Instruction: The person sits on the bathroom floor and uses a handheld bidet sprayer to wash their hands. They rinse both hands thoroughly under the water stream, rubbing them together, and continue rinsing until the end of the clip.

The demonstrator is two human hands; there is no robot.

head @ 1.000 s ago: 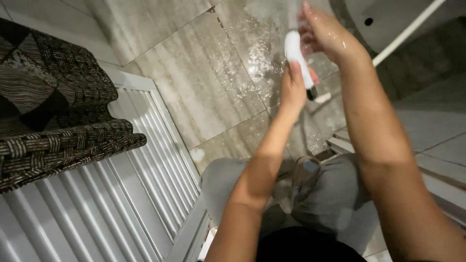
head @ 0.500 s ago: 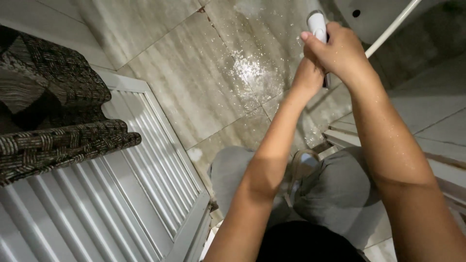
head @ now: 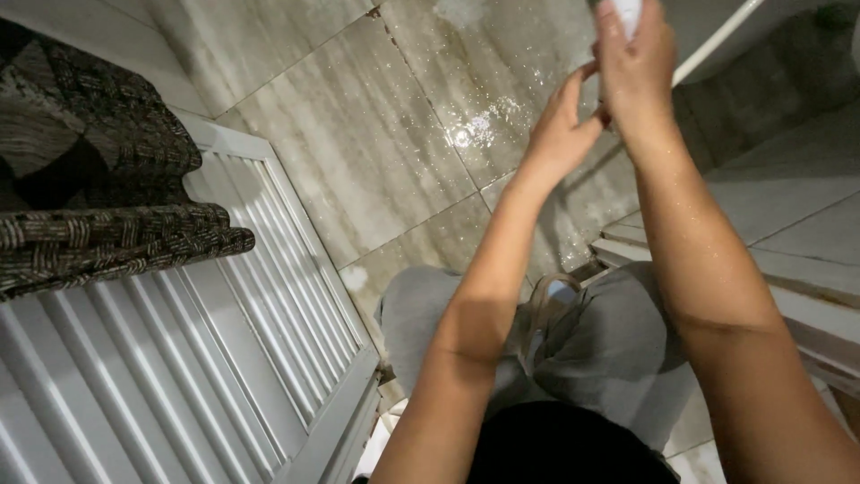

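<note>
White handle (head: pixel 627 11), seemingly in right hand (head: pixel 638 76).

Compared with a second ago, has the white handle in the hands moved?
Yes. The white handle has gone up and away from the gray pants, now mostly past the top edge, gripped by the right hand.

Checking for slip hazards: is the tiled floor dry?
No, the tiled floor glistens with water droplets below the hands.
</note>
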